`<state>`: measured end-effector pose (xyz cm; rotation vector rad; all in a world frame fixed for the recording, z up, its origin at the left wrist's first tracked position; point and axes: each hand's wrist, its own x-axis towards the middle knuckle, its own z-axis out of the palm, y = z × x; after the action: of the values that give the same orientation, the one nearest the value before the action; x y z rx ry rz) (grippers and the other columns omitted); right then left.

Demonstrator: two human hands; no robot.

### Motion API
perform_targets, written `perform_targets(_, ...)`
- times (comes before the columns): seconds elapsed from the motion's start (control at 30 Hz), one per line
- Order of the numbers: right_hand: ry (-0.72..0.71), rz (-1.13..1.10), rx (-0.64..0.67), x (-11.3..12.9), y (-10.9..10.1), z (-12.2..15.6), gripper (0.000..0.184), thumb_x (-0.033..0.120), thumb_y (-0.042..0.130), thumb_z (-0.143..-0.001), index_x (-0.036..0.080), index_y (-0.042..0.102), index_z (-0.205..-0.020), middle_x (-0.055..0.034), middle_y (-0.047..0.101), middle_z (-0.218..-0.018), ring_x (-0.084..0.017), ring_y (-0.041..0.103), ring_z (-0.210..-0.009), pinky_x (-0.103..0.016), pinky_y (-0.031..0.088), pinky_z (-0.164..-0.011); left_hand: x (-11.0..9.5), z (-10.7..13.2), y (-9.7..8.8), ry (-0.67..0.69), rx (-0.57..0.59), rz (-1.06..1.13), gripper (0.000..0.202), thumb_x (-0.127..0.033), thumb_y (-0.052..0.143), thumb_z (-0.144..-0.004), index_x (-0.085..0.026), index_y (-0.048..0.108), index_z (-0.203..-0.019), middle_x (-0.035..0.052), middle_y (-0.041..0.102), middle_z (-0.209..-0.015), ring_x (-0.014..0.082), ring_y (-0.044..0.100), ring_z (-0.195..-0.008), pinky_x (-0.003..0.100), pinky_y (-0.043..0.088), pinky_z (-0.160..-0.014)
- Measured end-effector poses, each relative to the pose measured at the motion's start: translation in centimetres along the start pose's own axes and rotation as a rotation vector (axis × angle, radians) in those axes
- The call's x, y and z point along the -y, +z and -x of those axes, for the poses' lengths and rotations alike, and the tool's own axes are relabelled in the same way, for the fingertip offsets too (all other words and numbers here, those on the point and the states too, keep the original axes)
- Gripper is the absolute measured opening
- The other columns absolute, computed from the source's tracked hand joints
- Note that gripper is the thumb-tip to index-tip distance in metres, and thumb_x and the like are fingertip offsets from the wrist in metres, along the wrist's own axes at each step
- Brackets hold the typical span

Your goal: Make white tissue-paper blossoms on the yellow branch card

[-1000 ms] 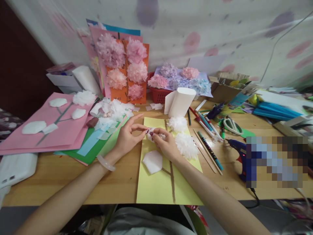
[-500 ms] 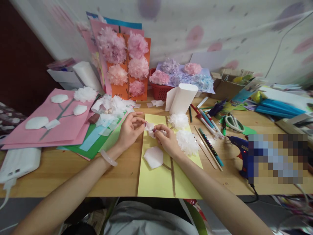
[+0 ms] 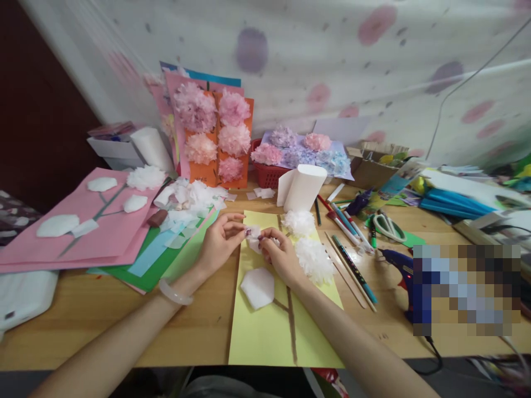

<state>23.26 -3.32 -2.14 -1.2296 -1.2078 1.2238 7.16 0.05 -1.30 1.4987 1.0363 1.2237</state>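
Both hands meet over the top of a yellow card (image 3: 265, 326) lying on the wooden table (image 3: 99, 309). My left hand (image 3: 219, 243) and my right hand (image 3: 282, 255) pinch the same small white tissue paper flower (image 3: 254, 236) between their fingertips. On the card, a flat white hexagon of tissue (image 3: 258, 287) lies beside a brown painted stem (image 3: 291, 326). Two fluffed white tissue flowers (image 3: 309, 257) sit to the right of my right hand. A pale bangle (image 3: 176, 293) circles my left wrist.
A pink card with white flowers (image 3: 83, 215) and green sheets lie left. Tissue scraps (image 3: 191, 196), a white paper roll (image 3: 305, 185), pens (image 3: 352, 260), scissors (image 3: 388, 226) and a blue glue gun (image 3: 404, 265) lie about. Pink flower cards (image 3: 215, 132) and a red basket (image 3: 267, 171) stand behind.
The hands stay together on the small tissue flower, the fingers shifting slightly. The camera has tilted up a little, so everything sits lower in view.
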Motion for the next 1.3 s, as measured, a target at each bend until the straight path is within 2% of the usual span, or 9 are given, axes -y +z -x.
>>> perform_targets(0.13,-0.019,0.022,0.017,0.2,0.1,0.1,0.023,0.044,0.056,-0.080,0.022,0.056,-0.082,0.0045,0.051,-0.062,-0.011,0.039,-0.048,-0.024,0.030,-0.046,-0.1,0.2,0.2,0.024,-0.025,-0.004,0.029,-0.027,0.070,-0.076,-0.018,0.058,-0.101,0.0049,0.075,-0.087,0.0190,0.073,-0.085,0.031,0.057,-0.079)
perform_targets(0.23,-0.082,0.085,0.042,0.5,0.1,0.2,0.027,0.048,0.061,-0.081,0.021,0.059,-0.079,0.0021,0.056,-0.070,-0.013,0.046,-0.060,-0.025,0.037,-0.057,-0.2,0.5,0.4,0.065,-0.023,-0.036,0.027,-0.025,0.068,-0.078,-0.018,0.059,-0.102,0.0044,0.074,-0.088,0.0189,0.073,-0.088,0.032,0.057,-0.083)
perform_targets(0.33,-0.133,0.141,0.063,0.6,0.1,0.3,0.023,0.043,0.061,-0.081,0.021,0.059,-0.075,0.0012,0.058,-0.072,-0.015,0.050,-0.069,-0.026,0.040,-0.066,-0.1,0.7,0.6,0.084,-0.021,-0.051,0.027,-0.024,0.067,-0.079,-0.018,0.059,-0.104,0.0046,0.074,-0.091,0.0185,0.073,-0.089,0.033,0.057,-0.084)
perform_targets(0.43,-0.153,0.164,0.083,0.4,0.1,0.3,0.014,0.033,0.055,-0.080,0.021,0.059,-0.076,0.0011,0.059,-0.074,-0.016,0.052,-0.073,-0.027,0.040,-0.068,-0.2,0.7,0.7,0.074,-0.029,-0.011,0.030,-0.025,0.067,-0.078,-0.018,0.058,-0.106,0.0054,0.074,-0.093,0.0181,0.073,-0.088,0.033,0.058,-0.083)
perform_targets(0.53,-0.150,0.173,0.067,0.2,0.0,0.2,0.009,0.028,0.052,-0.078,0.021,0.056,-0.073,0.0022,0.056,-0.072,-0.015,0.051,-0.072,-0.026,0.039,-0.067,-0.3,0.7,0.7,0.062,-0.044,0.018,0.033,-0.024,0.069,-0.077,-0.017,0.057,-0.107,0.0059,0.075,-0.093,0.0179,0.073,-0.087,0.033,0.058,-0.084)
perform_targets(0.77,-0.104,0.149,0.025,0.0,0.1,0.3,0.011,0.032,0.054,-0.081,0.023,0.056,-0.075,0.0045,0.048,-0.059,-0.014,0.046,-0.059,-0.024,0.033,-0.053,-0.4,0.6,0.5,0.060,-0.037,0.022,0.036,-0.025,0.070,-0.077,-0.017,0.055,-0.109,0.0076,0.075,-0.098,0.0191,0.073,-0.089,0.034,0.057,-0.085)
perform_targets(0.9,-0.091,0.122,-0.018,-0.3,0.0,0.2,0.024,0.044,0.053,-0.085,0.022,0.059,-0.078,0.0032,0.050,-0.059,-0.014,0.045,-0.054,-0.024,0.032,-0.049,0.0,0.7,0.4,0.131,0.029,-0.073,0.037,-0.023,0.065,-0.082,-0.018,0.055,-0.117,0.0074,0.076,-0.100,0.0205,0.071,-0.099,0.039,0.053,-0.096)
perform_targets(1.03,-0.085,0.106,-0.037,-0.6,-0.1,-0.1,0.020,0.040,0.053,-0.084,0.022,0.059,-0.079,0.0030,0.052,-0.062,-0.013,0.045,-0.053,-0.025,0.033,-0.049,0.4,0.9,0.3,0.189,0.058,-0.183,0.040,-0.021,0.063,-0.086,-0.021,0.053,-0.125,0.0059,0.077,-0.100,0.0204,0.070,-0.104,0.039,0.047,-0.103)
perform_targets(1.3,-0.106,0.138,-0.026,-0.2,-0.1,0.3,0.020,0.041,0.057,-0.084,0.022,0.063,-0.082,0.0033,0.051,-0.060,-0.013,0.044,-0.053,-0.025,0.032,-0.049,0.1,0.8,0.3,0.188,0.033,-0.151,0.040,-0.017,0.061,-0.082,-0.017,0.053,-0.121,0.0044,0.072,-0.092,0.0179,0.069,-0.093,0.033,0.053,-0.089)
